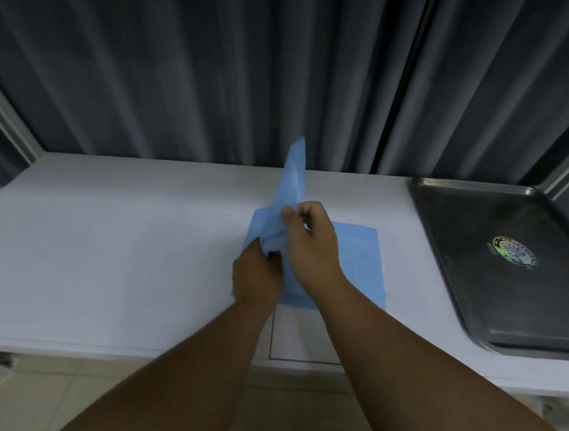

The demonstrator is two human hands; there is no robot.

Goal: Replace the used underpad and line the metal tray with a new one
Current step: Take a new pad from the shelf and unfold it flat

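White table (101, 251) (grey curtain (186, 62) behind)

My view is dim and bluish, with soft, even light from above and only faint shadows. The white table (109, 234) is the brightest area. The metal tray (483, 212) carries dull reflections. Everything looks slightly soft, and straight lines bend toward the edges.

A white tabletop (118, 252) runs across the view in front of dark curtains. A flat blue underpad (358, 256) lies on it near the middle, close to the front edge. A bare metal tray (509, 303) sits at the right end, well apart from the pad, with a round sticker (514, 252) on its floor.
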